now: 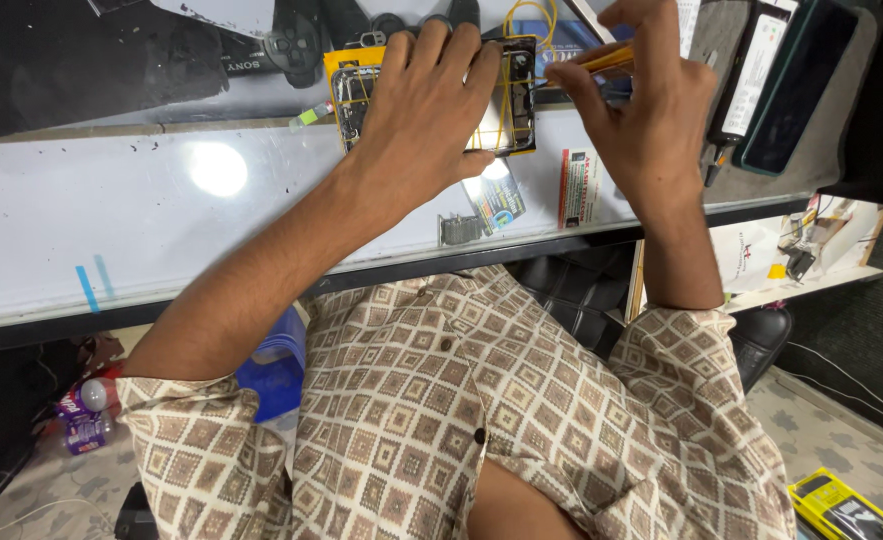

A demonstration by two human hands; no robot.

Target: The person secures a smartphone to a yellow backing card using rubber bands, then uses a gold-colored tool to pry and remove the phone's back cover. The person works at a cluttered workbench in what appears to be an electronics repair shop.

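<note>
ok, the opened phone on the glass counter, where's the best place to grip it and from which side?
By its long side edges, from above. The opened phone lies flat, internals up, yellow wires looped across it, so avoid the face. The left hand already presses it down; the right hand works a yellow tool at its edge.

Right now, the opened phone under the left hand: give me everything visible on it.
The opened phone lies flat on the white glass counter, back off, dark internals and metal parts exposed. Yellow bands or wires cross it, and a yellow edge shows along its left and bottom sides. The left hand presses down on its middle, hiding most of it. The right hand brings a yellow-handled tool to its upper right corner.
</note>
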